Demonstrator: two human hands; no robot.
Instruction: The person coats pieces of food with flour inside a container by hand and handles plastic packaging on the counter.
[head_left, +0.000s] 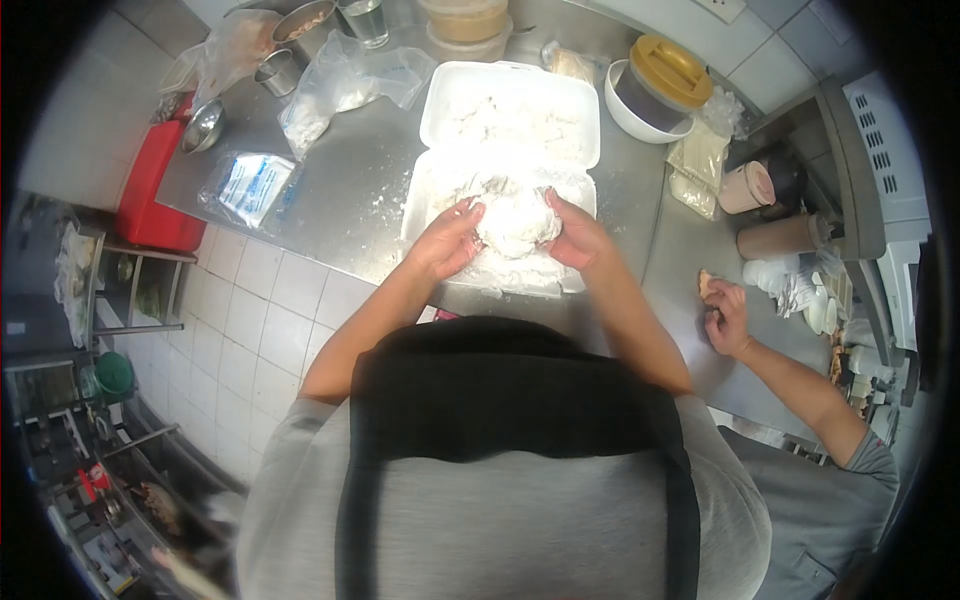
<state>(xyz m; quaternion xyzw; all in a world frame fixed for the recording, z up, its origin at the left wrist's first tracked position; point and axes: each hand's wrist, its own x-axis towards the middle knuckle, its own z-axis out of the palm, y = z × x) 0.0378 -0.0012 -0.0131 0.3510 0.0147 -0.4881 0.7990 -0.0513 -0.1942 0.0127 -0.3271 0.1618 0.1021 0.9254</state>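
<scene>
Between my two hands is a large flour-coated lump (515, 222); the white coating hides what it is. My left hand (450, 240) grips its left side, with the thumb on top. On the opposite side my right hand (578, 234) presses against it, fingers partly hidden. Both hands are over the lower half of a white foam clamshell container (412, 222), which holds loose white powder. The container's lid (510, 78) lies folded back, with powder stuck inside it.
A co-worker's hand (728, 315) rests on the counter at right, by a small brown piece (706, 284). Plastic bags (345, 85) and a blue-white packet (254, 188) lie left. A white bowl (640, 122) holds a yellow-lidded container (672, 70). A red bin (155, 195) stands beyond the counter's left edge.
</scene>
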